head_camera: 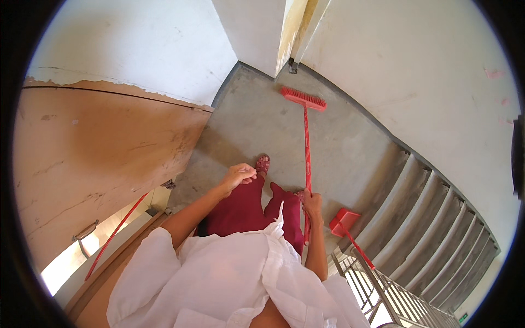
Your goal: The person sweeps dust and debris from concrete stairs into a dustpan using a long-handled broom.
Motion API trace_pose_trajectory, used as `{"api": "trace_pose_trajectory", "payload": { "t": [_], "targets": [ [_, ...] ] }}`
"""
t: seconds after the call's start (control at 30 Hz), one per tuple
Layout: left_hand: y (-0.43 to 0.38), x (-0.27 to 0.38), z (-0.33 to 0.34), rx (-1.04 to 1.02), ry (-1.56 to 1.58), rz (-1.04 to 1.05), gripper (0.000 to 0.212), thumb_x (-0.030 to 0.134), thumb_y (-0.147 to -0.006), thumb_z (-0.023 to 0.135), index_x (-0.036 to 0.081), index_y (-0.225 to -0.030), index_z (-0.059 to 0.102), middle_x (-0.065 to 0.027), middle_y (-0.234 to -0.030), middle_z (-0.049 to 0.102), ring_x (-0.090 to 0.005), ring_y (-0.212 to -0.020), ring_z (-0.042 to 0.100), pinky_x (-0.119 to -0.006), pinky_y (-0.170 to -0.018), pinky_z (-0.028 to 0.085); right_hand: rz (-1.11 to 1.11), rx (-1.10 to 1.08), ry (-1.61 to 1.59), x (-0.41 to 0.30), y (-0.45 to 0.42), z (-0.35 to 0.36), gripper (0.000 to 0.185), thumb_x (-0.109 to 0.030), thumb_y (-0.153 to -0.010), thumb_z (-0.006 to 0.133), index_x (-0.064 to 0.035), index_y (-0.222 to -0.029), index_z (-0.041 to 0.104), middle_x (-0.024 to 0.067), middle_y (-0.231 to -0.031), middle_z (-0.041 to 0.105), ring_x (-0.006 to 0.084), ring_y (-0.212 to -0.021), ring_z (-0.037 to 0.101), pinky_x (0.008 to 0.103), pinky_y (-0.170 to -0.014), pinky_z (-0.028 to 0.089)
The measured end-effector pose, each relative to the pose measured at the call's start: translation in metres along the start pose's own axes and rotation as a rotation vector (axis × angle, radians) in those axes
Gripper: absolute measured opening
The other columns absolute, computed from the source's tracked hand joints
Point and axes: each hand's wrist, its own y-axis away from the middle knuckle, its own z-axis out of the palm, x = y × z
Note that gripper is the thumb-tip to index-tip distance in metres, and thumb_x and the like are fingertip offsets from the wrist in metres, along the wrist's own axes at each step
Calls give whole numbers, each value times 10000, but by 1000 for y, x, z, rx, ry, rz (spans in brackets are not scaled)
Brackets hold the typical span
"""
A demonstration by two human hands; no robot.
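Observation:
My right hand [313,203] grips the lower part of a red broom handle [308,151]. The handle runs away from me to a red broom head [303,98] with red bristles, over the grey concrete floor [262,110]. Whether the bristles touch the floor I cannot tell. My left hand [240,177] hovers in front of my dark red trousers, fingers curled in, with nothing visible in it. To the right of my right hand stands a red dustpan [345,221], its long handle leaning towards the stair railing.
Concrete stairs [414,213] begin at the right, beside a metal railing [381,283]. A brown door [110,139] with a handle [85,231] is at the left. Near its gap a thin red rod [117,238] slants. White walls [402,69] meet in corners ahead.

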Motion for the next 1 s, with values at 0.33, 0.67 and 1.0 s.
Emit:
{"api": "trace_pose_trajectory", "payload": {
  "t": [0.33, 0.67, 1.0],
  "targets": [
    [5, 18, -9, 147, 182, 175, 129, 168, -853, 635, 50, -885, 596, -30, -805, 613, -93, -719, 582, -229, -675, 489, 207, -112, -71, -99, -52, -17, 514, -354, -896, 496, 19, -543, 493, 82, -454, 471, 191, -327, 471, 338, -311, 394],
    [45, -55, -2, 164, 99, 145, 130, 138, -835, 652, 26, -855, 589, -33, -771, 607, -89, -674, 581, -215, -629, 507, 277, -255, 11, 0, 111, -46, 519, -365, -892, 516, 15, -540, 501, 84, -442, 468, 208, -325, 491, 342, -307, 389],
    [102, -125, 15, 195, 39, 173, 93, 97, -826, 645, 27, -846, 588, -31, -750, 600, -86, -652, 565, -215, -600, 490, 133, -187, 45, 27, 115, -41, 511, -359, -896, 505, 26, -561, 518, 93, -461, 492, 207, -352, 509, 342, -340, 410]
  ]
}}
